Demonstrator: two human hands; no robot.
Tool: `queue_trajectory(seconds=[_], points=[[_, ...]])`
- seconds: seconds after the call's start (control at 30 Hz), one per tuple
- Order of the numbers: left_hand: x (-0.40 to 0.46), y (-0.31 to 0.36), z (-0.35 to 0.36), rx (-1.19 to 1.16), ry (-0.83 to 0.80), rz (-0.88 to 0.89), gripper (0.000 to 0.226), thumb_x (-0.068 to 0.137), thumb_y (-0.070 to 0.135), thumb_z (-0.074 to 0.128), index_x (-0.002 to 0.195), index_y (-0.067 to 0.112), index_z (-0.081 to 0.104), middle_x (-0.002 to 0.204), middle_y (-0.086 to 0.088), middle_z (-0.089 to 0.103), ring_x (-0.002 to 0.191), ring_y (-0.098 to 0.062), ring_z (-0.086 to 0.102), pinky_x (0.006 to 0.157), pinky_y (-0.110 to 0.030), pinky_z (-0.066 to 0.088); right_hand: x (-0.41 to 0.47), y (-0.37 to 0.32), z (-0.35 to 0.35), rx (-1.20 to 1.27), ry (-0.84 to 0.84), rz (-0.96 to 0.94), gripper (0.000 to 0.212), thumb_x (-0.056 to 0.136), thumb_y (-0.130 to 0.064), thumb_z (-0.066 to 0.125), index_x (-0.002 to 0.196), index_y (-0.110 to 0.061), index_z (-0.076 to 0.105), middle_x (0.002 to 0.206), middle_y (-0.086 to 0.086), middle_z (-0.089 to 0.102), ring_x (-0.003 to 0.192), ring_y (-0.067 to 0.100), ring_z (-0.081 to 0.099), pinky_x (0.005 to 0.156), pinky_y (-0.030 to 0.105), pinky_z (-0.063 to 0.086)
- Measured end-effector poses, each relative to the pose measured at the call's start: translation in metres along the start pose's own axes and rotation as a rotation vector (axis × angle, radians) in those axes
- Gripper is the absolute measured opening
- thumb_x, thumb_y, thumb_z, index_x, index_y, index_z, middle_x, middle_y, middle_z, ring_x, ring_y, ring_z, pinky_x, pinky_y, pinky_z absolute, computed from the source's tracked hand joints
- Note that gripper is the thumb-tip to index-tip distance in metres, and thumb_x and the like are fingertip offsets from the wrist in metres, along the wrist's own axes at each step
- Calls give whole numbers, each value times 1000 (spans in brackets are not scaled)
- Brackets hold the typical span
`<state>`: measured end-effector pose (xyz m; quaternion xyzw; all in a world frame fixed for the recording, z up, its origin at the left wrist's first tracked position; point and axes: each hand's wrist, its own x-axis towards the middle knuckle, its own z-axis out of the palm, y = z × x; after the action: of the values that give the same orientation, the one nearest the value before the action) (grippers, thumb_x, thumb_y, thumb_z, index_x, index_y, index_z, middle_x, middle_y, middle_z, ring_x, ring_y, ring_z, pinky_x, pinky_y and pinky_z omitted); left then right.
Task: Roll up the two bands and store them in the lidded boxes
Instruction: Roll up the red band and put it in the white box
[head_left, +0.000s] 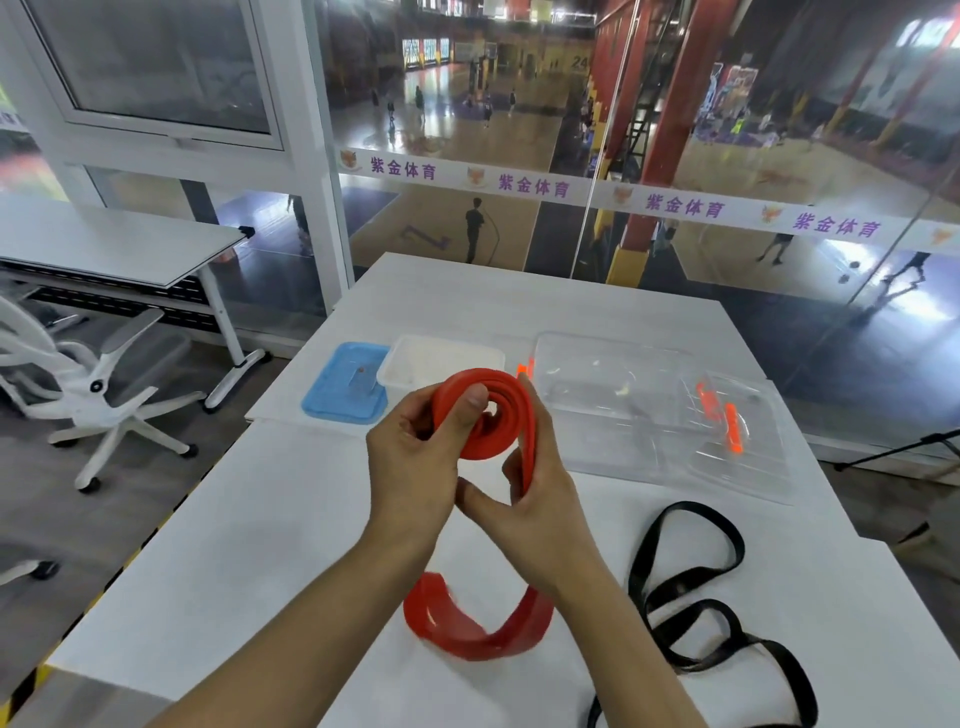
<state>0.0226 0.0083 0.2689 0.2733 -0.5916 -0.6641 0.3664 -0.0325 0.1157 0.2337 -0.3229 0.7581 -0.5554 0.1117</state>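
I see both hands raised over the white table (291, 519), rolling the flat red rubber band (485, 415): left hand (415, 467) pinches the coil, right hand (540, 499) curls round its outer wrap. The loose black band (691, 571) lies at 4 o'clock; the open white box (441, 358) and clear plastic box (613, 384) sit toward 12.

Left hand (415, 457) pinches red band (485, 421) coil, right hand (540, 499) holds its strand; black band (691, 587) on worktop (260, 545) at 4 o'clock.
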Motion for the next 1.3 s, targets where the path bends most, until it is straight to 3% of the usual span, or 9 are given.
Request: queue_trajectory(seconds=[0.27, 0.47, 0.57, 0.7, 0.87, 1.03, 1.13, 1.23, 1.3], points=[[-3, -14, 3, 128, -130, -215, 42, 82, 47, 77, 100, 10, 68, 79, 1, 81, 73, -6, 77, 69, -16, 55, -1, 7, 4, -7, 143, 60, 91, 76, -42, 83, 151, -54, 34, 124, -21, 72, 114, 0, 69, 102, 35, 57], [7, -15, -17, 166, -391, -383, 62, 70, 57, 73, 109, 9, 70, 95, -6, 81, 85, -14, 78, 78, -26, 63, 1, 15, -21, -162, -76, 48, 98, 82, -40, 84, 150, -71, 20, 131, -27, 66, 122, 0, 64, 109, 30, 51], [24, -11, -33, 247, -649, -361, 53, 78, 46, 80, 120, 16, 69, 111, -5, 79, 106, -21, 75, 93, -38, 61, 6, 12, -40, -358, -312, -7, 110, 81, -37, 87, 149, -76, 10, 133, -25, 64, 116, 5, 64, 105, 31, 52], [36, 0, -38, 543, -872, -253, 36, 82, 31, 83, 115, 21, 74, 109, 1, 79, 105, -15, 74, 96, -35, 59, 7, 9, -42, -507, -485, -49, 113, 82, -37, 86, 149, -76, 4, 137, -19, 61, 116, 10, 60, 102, 35, 52], [30, -6, -36, 545, -744, -123, 26, 79, 34, 85, 103, 26, 77, 98, 6, 81, 96, -13, 76, 87, -31, 61, 9, 12, -44, -463, -431, -48, 113, 79, -34, 88, 155, -67, 10, 136, -24, 59, 110, -2, 57, 101, 25, 49], [23, -10, -30, 331, -559, -24, 38, 69, 41, 83, 102, 23, 78, 95, 3, 81, 93, -16, 77, 84, -31, 61, 12, 16, -50, -369, -311, -71, 80, 81, -38, 84, 145, -55, 38, 116, -23, 67, 101, 4, 64, 91, 26, 53], [24, -12, -27, 248, -461, 10, 46, 68, 45, 80, 108, 22, 77, 99, 3, 80, 97, -19, 76, 86, -31, 61, 13, 17, -45, -324, -269, -51, 77, 83, -37, 81, 143, -55, 37, 106, -22, 67, 92, 3, 64, 89, 30, 55], [22, -17, -23, 182, -360, 20, 41, 67, 46, 78, 103, 26, 76, 95, 7, 80, 94, -13, 76, 79, -24, 61, 12, 24, -28, -234, -211, -23, 86, 81, -34, 81, 147, -58, 31, 116, -20, 68, 100, 10, 69, 95, 40, 57], [19, -20, -18, 141, -297, 33, 34, 68, 46, 76, 98, 30, 76, 92, 11, 80, 90, -8, 75, 75, -19, 59, 9, 29, -16, -163, -127, -6, 93, 81, -35, 83, 151, -59, 26, 120, -22, 68, 103, 8, 69, 95, 38, 58]])
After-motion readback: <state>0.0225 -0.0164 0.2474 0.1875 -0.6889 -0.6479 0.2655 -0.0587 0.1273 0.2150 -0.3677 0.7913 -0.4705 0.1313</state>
